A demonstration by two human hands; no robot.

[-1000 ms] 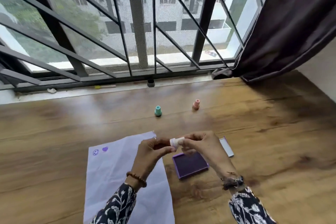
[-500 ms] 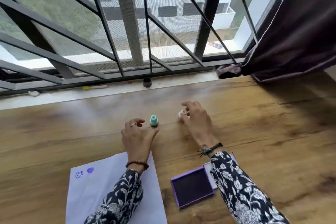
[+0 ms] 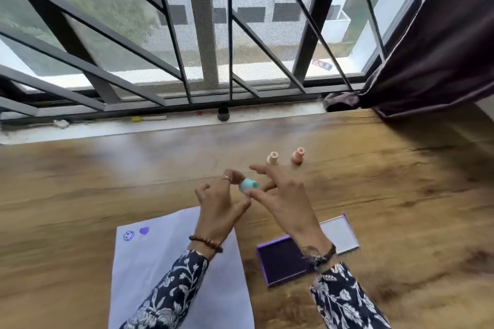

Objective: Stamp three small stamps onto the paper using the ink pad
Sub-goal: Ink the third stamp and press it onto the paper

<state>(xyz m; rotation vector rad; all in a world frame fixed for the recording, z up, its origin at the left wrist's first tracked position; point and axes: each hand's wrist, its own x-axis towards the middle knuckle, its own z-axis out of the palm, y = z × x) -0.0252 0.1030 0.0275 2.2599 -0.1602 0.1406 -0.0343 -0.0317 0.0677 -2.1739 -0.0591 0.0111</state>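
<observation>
My left hand (image 3: pixel 220 204) holds a small teal stamp (image 3: pixel 247 185) tilted on its side above the wooden table (image 3: pixel 80 195). My right hand (image 3: pixel 280 195) is beside it with fingers spread, thumb and a fingertip touching the stamp's end. Two more stamps stand upright farther back: a cream one (image 3: pixel 272 158) and a pink one (image 3: pixel 298 155). A white paper (image 3: pixel 165 270) lies at the lower left, with a purple smiley print (image 3: pixel 128 235) and a purple heart print (image 3: pixel 144 230) near its top left corner. The open purple ink pad (image 3: pixel 283 259) lies to the paper's right, partly under my right wrist.
The ink pad's lid (image 3: pixel 340 234) lies open to the pad's right. A small black cap (image 3: pixel 223 113) sits on the window sill behind the table. Window bars run across the back and a dark curtain (image 3: pixel 433 48) hangs at the right.
My right hand has set the cream stamp down next to the pink one. My left hand has picked up the teal stamp from the table, and both hands have come together around it.
</observation>
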